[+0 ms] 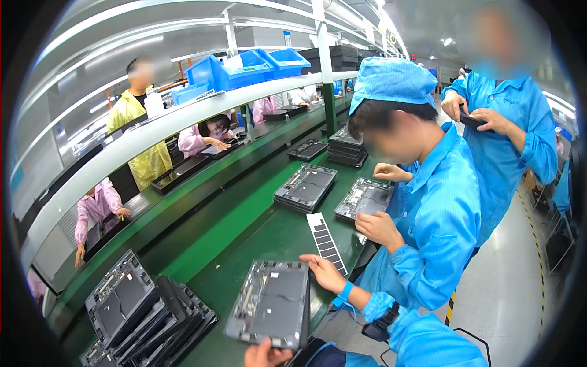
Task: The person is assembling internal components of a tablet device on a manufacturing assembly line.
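Note:
An open dark-grey tablet casing (273, 301), with a circuit board along one side and flat black battery packs, is held tilted over the near part of the green bench. My left hand (266, 355) grips its near edge, thumb and fingers closed around the rim. At the far right corner my right hand (325, 273), with a blue wrist strap, has its fingers on the edge. More such casings (125, 300) lean in an untidy stack on the left. Beyond my right hand lies a white strip of black labels (326, 241).
To the right, a co-worker in blue (416, 214) handles another open casing (365, 199). Further stacks of casings (306, 186) stand along the bench (226, 244). A white rail (153, 134) with blue bins (241, 70) crosses above. Another person in blue (507, 128) stands behind.

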{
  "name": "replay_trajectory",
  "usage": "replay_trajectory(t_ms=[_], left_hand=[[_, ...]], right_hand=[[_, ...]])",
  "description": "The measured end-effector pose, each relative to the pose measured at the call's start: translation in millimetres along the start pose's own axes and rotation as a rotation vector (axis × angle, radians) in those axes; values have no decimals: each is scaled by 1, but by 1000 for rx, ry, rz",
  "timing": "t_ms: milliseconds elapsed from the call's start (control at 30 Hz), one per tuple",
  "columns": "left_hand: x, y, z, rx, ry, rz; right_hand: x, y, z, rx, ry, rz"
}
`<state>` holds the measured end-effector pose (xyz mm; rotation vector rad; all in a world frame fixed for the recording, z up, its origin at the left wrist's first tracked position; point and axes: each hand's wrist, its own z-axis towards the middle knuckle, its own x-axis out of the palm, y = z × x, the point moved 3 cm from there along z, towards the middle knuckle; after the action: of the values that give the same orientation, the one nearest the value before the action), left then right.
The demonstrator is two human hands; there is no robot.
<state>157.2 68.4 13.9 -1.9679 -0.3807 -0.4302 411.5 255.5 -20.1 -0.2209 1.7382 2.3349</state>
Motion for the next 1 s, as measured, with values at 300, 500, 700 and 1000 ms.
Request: replay_trajectory(t_ms=[300, 500, 700, 1000], left_hand=[[-5, 74, -76, -20, -266, -235], [29, 108, -68, -25, -38, -260], [29, 92, -71, -129, 271, 52], [-53, -53, -68, 897, -402, 944]], right_hand=[[-8, 37, -189, 242, 242, 172], [2, 39, -209, 428, 413, 144], [-13, 85, -172, 437, 330, 270], [-40, 38, -92, 449, 682, 234]])
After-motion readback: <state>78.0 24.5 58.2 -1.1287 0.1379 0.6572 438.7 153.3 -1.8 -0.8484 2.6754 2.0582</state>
